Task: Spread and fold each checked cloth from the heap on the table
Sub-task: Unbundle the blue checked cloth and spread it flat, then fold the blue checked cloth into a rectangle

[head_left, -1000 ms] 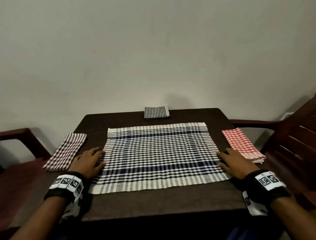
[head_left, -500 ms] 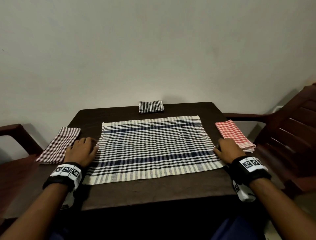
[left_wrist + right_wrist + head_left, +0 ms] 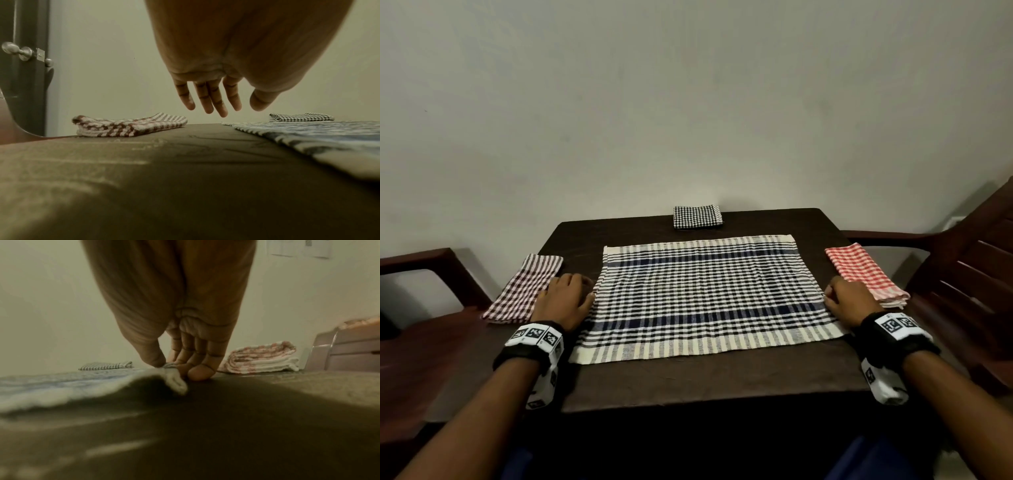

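A plain pale wall [image 3: 688, 102] stands behind a dark brown counter [image 3: 705, 377], with a wooden chair [image 3: 969, 274] to the right and another chair [image 3: 421, 267] to the left. On the middle of the counter the blue-and-black checked cloth [image 3: 702, 294] lies spread flat, its long axis running left to right, its cream-striped borders along the far and near edges, its short ends toward each hand.

The left hand [image 3: 566, 299] is at the cloth's left end; in the left wrist view its fingers [image 3: 207, 99] hang straight and loose above the counter, gripping nothing. The right hand [image 3: 851, 301] is at the cloth's right end; in the right wrist view its thumb and fingers [image 3: 185, 356] pinch the cloth's edge, which is lifted slightly off the counter there.

A folded brown checked cloth [image 3: 524, 287] lies just left of the left hand, its long axis running away from the person. A folded red checked cloth [image 3: 863, 270] lies just beyond the right hand, angled likewise. A small folded black-and-white checked cloth [image 3: 697, 216] sits at the counter's far edge, near the wall.
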